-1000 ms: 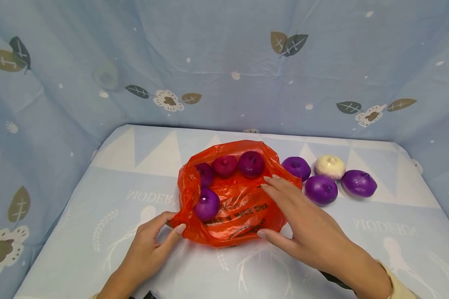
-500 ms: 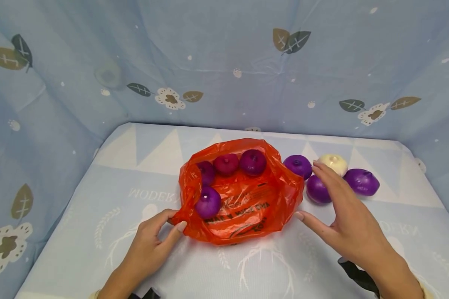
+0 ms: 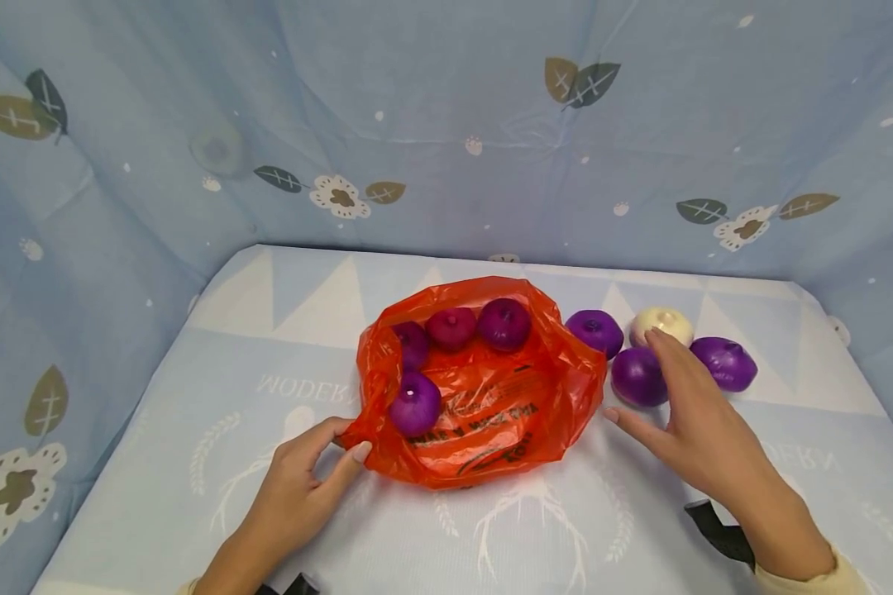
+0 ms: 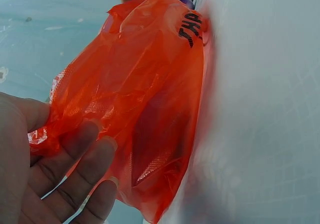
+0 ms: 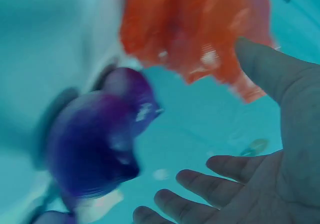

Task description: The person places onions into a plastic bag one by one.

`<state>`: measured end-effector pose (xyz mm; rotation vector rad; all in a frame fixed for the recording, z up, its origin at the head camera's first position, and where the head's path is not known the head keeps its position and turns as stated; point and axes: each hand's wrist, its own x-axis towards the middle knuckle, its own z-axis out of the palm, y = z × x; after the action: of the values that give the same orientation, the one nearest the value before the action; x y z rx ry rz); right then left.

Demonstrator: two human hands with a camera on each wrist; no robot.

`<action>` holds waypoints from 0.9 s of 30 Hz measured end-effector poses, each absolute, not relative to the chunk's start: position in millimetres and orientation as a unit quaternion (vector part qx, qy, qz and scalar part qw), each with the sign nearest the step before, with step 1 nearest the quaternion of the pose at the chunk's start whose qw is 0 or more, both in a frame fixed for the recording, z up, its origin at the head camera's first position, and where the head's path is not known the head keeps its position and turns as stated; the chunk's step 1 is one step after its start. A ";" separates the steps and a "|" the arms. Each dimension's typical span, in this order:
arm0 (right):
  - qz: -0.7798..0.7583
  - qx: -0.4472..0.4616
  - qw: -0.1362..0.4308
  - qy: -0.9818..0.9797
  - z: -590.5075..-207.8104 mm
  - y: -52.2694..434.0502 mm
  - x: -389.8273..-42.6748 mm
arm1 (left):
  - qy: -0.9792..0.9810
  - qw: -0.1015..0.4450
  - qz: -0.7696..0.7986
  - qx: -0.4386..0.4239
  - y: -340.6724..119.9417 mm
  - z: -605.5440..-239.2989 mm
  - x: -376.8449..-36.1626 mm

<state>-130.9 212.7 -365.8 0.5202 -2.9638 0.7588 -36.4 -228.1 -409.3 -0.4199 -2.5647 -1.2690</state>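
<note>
A red plastic bag (image 3: 565, 421) lies with its mouth spread wide, and several purple onions (image 3: 415, 403) sit inside along its left and back. My left hand (image 3: 301, 487) pinches the bag's front left edge between thumb and fingers; the left wrist view shows the bag's side (image 4: 125, 79) stretching away from that grip. To the right of the bag, my right hand (image 3: 707, 434) holds nothing, thumb and fingers spread apart. It hovers by a loose purple onion (image 3: 637, 377), which appears blurred as a purple onion (image 5: 92, 144) in the right wrist view.
Beside that onion are another purple onion (image 3: 595, 332) against the bag's right side, a cream-coloured onion (image 3: 661, 324) behind and a purple onion (image 3: 725, 364) farther right. A patterned cloth (image 3: 231, 397) covers the table. A blue curtain (image 3: 446, 132) hangs behind it.
My right hand has left the bag's right side and moved right to the loose onions. The left hand keeps its pinch on the bag, and the onions stay where they were.
</note>
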 end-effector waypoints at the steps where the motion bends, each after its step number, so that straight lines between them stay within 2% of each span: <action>1: 0.243 0.162 0.016 -0.956 -369.2 216.1 -133.5 | -0.878 0.126 -0.437 -0.147 -228.0 -410.0 -36.8; 8: 0.233 0.128 -0.021 -0.964 -389.9 229.7 -147.1 | -0.877 0.138 -0.434 -0.154 -228.4 -412.4 -37.6; 17: 0.234 0.138 0.001 -0.962 -405.9 229.8 -159.8 | -0.885 0.139 -0.421 -0.144 -231.2 -411.6 -35.9; 27: 0.243 0.119 -0.052 -0.961 -403.4 233.4 -165.1 | -0.883 0.128 -0.429 -0.145 -228.8 -411.4 -36.6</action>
<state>-165.1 233.4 -403.4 0.3880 -3.1251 0.7884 -36.6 -228.8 -411.4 -0.4205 -2.5682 -1.2472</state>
